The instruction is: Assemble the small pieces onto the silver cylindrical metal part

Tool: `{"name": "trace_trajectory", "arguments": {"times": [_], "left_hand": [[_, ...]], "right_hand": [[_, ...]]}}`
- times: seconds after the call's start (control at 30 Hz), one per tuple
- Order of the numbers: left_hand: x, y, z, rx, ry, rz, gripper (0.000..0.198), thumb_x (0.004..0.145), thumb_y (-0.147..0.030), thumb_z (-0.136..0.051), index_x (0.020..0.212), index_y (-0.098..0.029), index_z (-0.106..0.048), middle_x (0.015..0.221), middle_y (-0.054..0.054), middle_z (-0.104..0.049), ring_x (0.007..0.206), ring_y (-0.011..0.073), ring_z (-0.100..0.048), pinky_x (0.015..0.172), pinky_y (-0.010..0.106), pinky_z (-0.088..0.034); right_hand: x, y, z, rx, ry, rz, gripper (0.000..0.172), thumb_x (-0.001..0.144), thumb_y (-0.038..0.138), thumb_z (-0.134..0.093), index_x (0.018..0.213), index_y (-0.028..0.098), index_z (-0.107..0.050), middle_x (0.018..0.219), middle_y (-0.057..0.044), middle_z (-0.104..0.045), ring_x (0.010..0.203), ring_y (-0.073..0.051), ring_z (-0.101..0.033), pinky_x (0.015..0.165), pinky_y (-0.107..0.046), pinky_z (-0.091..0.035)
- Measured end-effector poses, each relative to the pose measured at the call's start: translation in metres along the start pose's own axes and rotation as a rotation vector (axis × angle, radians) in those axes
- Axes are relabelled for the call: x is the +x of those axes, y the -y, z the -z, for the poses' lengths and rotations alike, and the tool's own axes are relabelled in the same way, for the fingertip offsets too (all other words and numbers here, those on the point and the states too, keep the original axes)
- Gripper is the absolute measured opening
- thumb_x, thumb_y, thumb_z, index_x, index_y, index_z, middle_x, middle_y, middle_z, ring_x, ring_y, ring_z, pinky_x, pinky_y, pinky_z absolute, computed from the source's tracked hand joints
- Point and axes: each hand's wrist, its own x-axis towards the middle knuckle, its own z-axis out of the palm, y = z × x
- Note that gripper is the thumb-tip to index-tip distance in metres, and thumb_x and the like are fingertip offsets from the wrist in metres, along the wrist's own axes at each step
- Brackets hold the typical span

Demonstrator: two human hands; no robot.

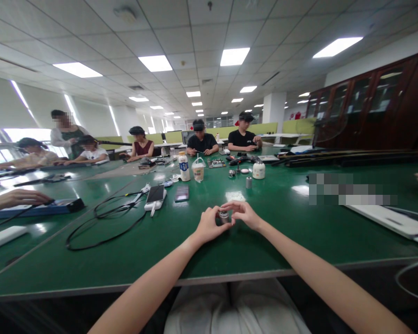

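A small silver metal cylinder (224,217) stands at or just above the green table, in front of me. My left hand (209,223) is closed round its left and near side, thumb across the front. From the right, my right hand (245,214) curves in, its fingers reaching over the top and its thumb near the right side. The fingers partly hide the cylinder's upper end. Farther back stands a second silver cylinder (248,182), apart from both hands.
Behind are a white jar (258,170), a bottle (184,166) and a drink cup (198,170). A phone (155,195) on a white block and a black cable (101,243) lie left. Another person's hand (21,199) touches a power strip (62,205). Several people sit opposite.
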Motion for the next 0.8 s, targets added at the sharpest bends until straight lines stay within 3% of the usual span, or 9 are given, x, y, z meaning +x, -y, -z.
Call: {"name": "trace_trajectory", "arguments": {"times": [0.2,0.33,0.5,0.67,0.8], "left_hand": [[0.001,0.0,0.002,0.016,0.015,-0.021,0.035,0.073,-0.049,-0.074,0.093,-0.019,-0.07,0.081,0.004,-0.069,0.079,0.0236,-0.059,0.071,0.033,-0.043],[0.001,0.001,0.002,0.008,0.02,-0.037,0.031,0.074,-0.048,-0.075,0.088,-0.021,-0.072,0.081,0.003,-0.071,0.078,0.022,-0.059,0.071,0.031,-0.043],[0.0,0.002,0.002,-0.01,0.013,-0.03,0.031,0.073,-0.048,-0.075,0.088,-0.021,-0.073,0.083,0.003,-0.073,0.078,0.022,-0.06,0.072,0.031,-0.046],[0.001,0.002,0.002,-0.032,0.002,-0.018,0.04,0.071,-0.049,-0.077,0.101,-0.021,-0.073,0.091,0.005,-0.074,0.084,0.0231,-0.063,0.078,0.032,-0.049],[0.001,0.001,0.002,-0.045,0.01,-0.014,0.041,0.071,-0.048,-0.077,0.103,-0.022,-0.073,0.092,0.005,-0.074,0.086,0.0236,-0.063,0.081,0.034,-0.049]], "right_hand": [[0.001,0.0,0.002,-0.08,-0.145,0.042,0.021,0.073,0.027,-0.064,0.092,0.018,-0.065,0.072,-0.003,-0.073,0.05,-0.012,-0.061,0.049,-0.025,-0.053],[0.001,-0.002,-0.003,-0.181,-0.2,0.041,0.031,0.07,0.034,-0.076,0.094,0.018,-0.066,0.081,-0.005,-0.075,0.048,-0.011,-0.057,0.044,-0.023,-0.049],[0.005,-0.005,-0.005,-0.277,-0.236,0.04,0.033,0.068,0.038,-0.079,0.09,0.017,-0.067,0.078,-0.006,-0.076,0.046,-0.01,-0.054,0.042,-0.022,-0.045],[0.013,-0.016,0.022,-0.363,-0.379,0.019,0.032,0.075,0.042,-0.072,0.092,0.016,-0.065,0.082,-0.008,-0.076,0.045,-0.011,-0.054,0.041,-0.023,-0.042],[0.01,-0.031,0.046,-0.426,-0.297,-0.073,0.023,0.061,0.027,-0.082,0.079,0.016,-0.071,0.07,-0.005,-0.075,0.058,-0.018,-0.068,0.053,-0.027,-0.052]]}}
